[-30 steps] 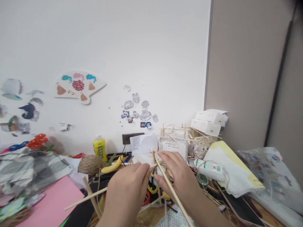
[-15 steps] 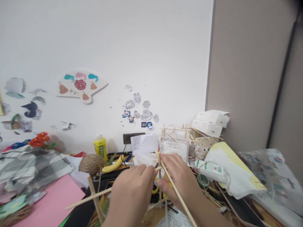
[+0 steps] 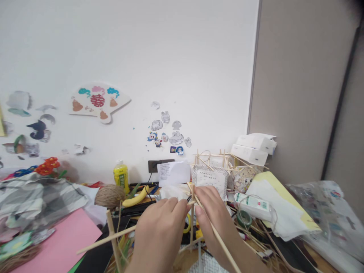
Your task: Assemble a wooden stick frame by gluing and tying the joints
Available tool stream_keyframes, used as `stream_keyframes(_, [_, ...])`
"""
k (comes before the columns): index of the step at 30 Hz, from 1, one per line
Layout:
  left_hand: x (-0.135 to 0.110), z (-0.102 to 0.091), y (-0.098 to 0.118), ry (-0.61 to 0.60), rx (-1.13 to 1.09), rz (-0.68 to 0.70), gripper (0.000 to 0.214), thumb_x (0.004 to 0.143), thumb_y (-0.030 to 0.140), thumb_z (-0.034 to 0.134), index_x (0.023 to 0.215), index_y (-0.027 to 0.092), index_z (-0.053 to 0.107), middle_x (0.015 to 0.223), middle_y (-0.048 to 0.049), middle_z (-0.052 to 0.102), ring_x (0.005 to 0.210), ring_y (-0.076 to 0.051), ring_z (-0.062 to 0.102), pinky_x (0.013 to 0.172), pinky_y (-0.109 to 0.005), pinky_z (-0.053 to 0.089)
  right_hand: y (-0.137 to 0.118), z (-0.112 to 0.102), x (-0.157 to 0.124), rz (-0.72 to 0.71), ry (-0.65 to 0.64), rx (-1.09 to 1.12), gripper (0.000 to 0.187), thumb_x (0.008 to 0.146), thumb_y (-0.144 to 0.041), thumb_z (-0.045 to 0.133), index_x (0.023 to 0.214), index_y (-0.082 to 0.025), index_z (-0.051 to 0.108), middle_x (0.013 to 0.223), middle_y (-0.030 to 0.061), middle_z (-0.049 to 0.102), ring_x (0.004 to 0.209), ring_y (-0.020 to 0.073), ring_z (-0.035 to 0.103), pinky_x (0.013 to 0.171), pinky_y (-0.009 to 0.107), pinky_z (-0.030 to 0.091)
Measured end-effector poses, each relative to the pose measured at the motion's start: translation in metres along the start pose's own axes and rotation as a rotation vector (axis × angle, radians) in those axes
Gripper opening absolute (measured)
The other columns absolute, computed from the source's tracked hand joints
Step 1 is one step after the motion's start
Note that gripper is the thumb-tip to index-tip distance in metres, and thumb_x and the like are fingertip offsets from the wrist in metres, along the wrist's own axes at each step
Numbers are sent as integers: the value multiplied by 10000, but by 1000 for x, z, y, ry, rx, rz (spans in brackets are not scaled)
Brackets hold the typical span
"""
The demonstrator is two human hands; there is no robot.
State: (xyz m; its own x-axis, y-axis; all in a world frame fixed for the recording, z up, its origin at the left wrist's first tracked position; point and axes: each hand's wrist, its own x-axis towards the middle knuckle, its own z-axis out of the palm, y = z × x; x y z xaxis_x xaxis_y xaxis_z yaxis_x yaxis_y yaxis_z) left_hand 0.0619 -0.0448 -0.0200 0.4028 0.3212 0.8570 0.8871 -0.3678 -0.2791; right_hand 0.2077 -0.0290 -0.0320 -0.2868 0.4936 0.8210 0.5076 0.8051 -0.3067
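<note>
Thin wooden sticks cross between my two hands, near the middle of the head view. My left hand (image 3: 160, 231) is closed on a roughly level wooden stick (image 3: 99, 242), whose left end crosses a thicker upright stick (image 3: 115, 244). Another upright stick (image 3: 192, 227) stands at the crossing between the hands. With fingers and thumb together, my right hand (image 3: 217, 223) grips a long slanting stick (image 3: 224, 248) that runs down toward me. The sticks meet at my fingertips, which partly hide how they are joined.
Behind my left hand lie a ball of twine (image 3: 109, 196), a yellow banana (image 3: 136, 198) and a yellow-capped bottle (image 3: 121, 176). A white glue bottle (image 3: 253, 204) and green tape roll (image 3: 243, 218) lie to the right. Pink paper (image 3: 66, 242) covers the left side.
My right thumb has moved up to the slanting stick, near the crossing. The left hand keeps its hold, and the view has shifted slightly.
</note>
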Motion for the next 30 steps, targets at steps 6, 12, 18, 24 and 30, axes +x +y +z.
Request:
stream_keyframes(6, [0,0,0,-13,-34,-15,272,863,190,433,614,215,540,530,19,533,489,-181,534,491,-294,312,2,4,-3,42,-15,38,336,898,-163,320,1205,-137,453,1019,105,545,951,236,474,840,406,403])
stream_keyframes(12, [0,1,-1,-5,-10,-32,264,866,247,443,642,213,579,548,7,559,530,-200,552,511,-309,313,2,8,-6,36,-10,45,344,886,-162,343,1213,-136,449,992,94,537,929,237,469,833,405,401])
stream_keyframes(18, [0,0,1,18,-9,-38,309,875,253,435,595,211,561,527,9,538,522,-183,522,528,-303,302,0,7,-5,50,-18,41,364,884,-151,339,1230,-118,445,989,105,548,919,238,482,817,406,414])
stream_keyframes(24, [0,-1,3,47,-14,-50,327,877,246,431,574,210,545,536,1,554,529,-177,518,531,-294,304,-2,6,-4,52,-15,18,377,861,-117,351,1221,-121,459,982,110,564,904,239,496,793,406,436])
stream_keyframes(30, [1,-1,2,29,-30,-46,285,876,229,432,648,209,601,561,-3,568,532,-188,533,524,-300,320,-2,6,-5,40,-10,-17,386,849,-106,366,1224,-127,456,975,109,566,884,238,501,781,406,441])
